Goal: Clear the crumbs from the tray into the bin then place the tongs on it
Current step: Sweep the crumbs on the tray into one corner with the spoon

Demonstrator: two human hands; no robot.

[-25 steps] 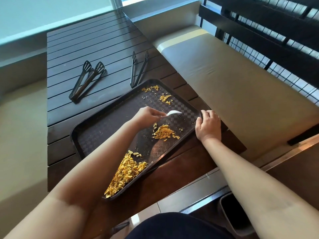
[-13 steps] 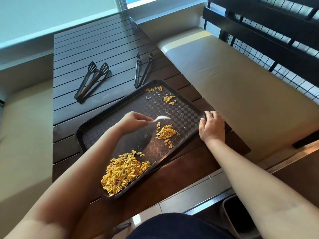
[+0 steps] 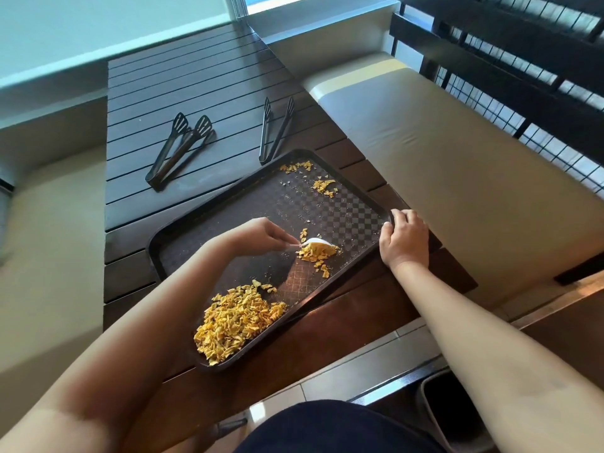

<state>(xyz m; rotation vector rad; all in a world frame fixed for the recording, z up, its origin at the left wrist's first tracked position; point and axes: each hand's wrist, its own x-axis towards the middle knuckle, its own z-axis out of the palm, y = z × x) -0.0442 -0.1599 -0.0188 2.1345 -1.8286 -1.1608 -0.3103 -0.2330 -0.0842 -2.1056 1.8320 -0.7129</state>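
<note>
A dark checkered tray lies slanted on the slatted wooden table. My left hand pinches a white plastic spoon whose bowl presses against a small heap of yellow crumbs at the tray's middle. A big pile of crumbs fills the near corner, and smaller patches lie at the far corner. My right hand grips the tray's right rim. Two black tongs lie on the table beyond the tray, one at the left and one at the right.
A grey bin stands on the floor at the lower right, partly behind my right arm. Beige cushioned benches flank the table on both sides. A black railing runs behind the right bench.
My left hand has drawn the spoon toward me and against the middle heap of crumbs. The big pile has spread wider in the near corner. My right hand stays on the rim.
</note>
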